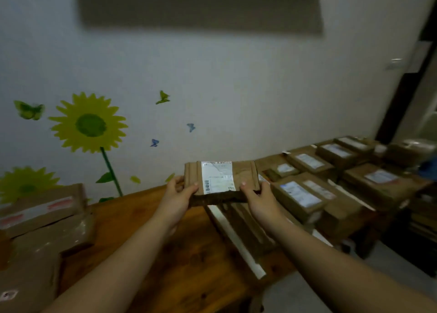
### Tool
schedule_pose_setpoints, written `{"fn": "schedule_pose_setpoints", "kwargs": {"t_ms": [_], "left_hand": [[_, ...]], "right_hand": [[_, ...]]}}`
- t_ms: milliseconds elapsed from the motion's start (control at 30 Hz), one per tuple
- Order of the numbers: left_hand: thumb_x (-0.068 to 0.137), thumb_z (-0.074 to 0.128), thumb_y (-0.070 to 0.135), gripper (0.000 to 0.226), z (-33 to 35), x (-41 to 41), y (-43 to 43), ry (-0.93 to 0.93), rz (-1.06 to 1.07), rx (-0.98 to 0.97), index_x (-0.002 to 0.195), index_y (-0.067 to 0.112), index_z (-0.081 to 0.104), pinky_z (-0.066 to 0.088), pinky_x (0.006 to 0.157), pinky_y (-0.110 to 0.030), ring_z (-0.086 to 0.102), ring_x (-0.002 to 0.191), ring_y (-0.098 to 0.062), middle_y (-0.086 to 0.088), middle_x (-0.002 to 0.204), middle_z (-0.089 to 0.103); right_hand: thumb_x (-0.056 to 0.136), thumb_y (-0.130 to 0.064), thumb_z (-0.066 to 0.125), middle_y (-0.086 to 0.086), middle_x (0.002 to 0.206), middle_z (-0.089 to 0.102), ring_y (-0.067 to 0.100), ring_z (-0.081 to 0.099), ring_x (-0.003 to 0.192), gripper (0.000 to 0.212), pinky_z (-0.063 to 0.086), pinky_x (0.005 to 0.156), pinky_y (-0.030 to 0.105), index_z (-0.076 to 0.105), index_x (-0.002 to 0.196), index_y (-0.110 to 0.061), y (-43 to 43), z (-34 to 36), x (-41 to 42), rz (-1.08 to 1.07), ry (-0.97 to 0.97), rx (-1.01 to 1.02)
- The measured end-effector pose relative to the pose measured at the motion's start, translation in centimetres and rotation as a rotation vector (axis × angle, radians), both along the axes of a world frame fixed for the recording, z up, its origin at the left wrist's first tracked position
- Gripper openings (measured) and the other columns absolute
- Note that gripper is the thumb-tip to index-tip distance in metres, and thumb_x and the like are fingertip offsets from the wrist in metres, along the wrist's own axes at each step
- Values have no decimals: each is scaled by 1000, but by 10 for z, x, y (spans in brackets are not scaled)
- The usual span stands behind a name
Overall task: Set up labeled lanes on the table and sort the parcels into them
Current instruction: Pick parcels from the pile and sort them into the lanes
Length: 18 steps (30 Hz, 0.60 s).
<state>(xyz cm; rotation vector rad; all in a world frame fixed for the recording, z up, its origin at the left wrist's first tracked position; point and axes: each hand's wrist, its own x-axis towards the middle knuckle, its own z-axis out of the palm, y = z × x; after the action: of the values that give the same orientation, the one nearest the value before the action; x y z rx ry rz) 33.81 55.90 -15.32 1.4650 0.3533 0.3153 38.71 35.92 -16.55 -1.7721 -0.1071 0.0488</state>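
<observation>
Fingers of left hand (pixel 179 195) and right hand (pixel 256 198) clasp a parcel (pixel 221 182); label (pixel 218 177) print unreadable.

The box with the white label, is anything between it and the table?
The left hand and right hand grip the box. Just below it lie a white strip and brown cardboard; the table shows bare wood to the left.

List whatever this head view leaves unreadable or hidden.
Head view only.
- Label text on the held parcel: blurred, too small.
- Left hand and right hand fingers behind it: hidden by the parcel.
- Parcels at left: cut by the frame edge.
- Far parcels, labels: blurred, too small.
</observation>
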Motion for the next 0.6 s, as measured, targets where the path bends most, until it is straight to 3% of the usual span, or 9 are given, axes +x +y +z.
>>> {"fn": "schedule_pose_setpoints", "kwargs": {"t_ms": [133,267,367,400,500,600], "left_hand": [[88,62,24,45,4,41,-97,-24,-151,21,129,21,44,53,75,-32,62,100,-19,-3,115,58],[90,59,24,35,1,78,-211,-9,-264,29,121,30,44,52,59,-22,63,89,-12,5,105,58],[91,58,29,36,-3,104,-286,52,-336,61,124,30,44,55,69,-30,62,90,-13,3,108,58],[91,56,30,36,-4,112,-309,79,-355,50,125,31,44,55,66,-30,61,89,-13,4,105,57],[95,51,31,28,-10,132,-365,133,-375,31,121,33,44,52,52,-24,60,81,-10,8,94,58],[97,46,34,37,-15,153,-400,150,-397,112,132,25,42,49,62,-25,60,85,-11,6,96,62]], "right_hand": [[91,-45,56,-3,120,58,16,57,109,40,45,90,32,46,125,-26,-103,4,10,-137,-44,17],[92,-42,57,-2,129,56,17,55,116,41,46,101,42,46,131,-30,-216,5,22,-207,-52,44],[91,-41,58,-1,132,55,13,54,112,45,46,99,39,47,132,-28,-293,1,35,-277,-49,-14],[90,-41,60,0,136,52,14,53,113,49,47,98,38,45,135,-26,-315,-2,40,-288,-40,-25],[84,-46,66,1,152,29,23,38,133,78,40,106,45,24,148,-30,-370,-12,52,-310,-25,-107],[81,-55,64,-8,157,7,25,20,142,95,29,113,46,3,151,-36,-410,-24,68,-275,-55,-313]]}}
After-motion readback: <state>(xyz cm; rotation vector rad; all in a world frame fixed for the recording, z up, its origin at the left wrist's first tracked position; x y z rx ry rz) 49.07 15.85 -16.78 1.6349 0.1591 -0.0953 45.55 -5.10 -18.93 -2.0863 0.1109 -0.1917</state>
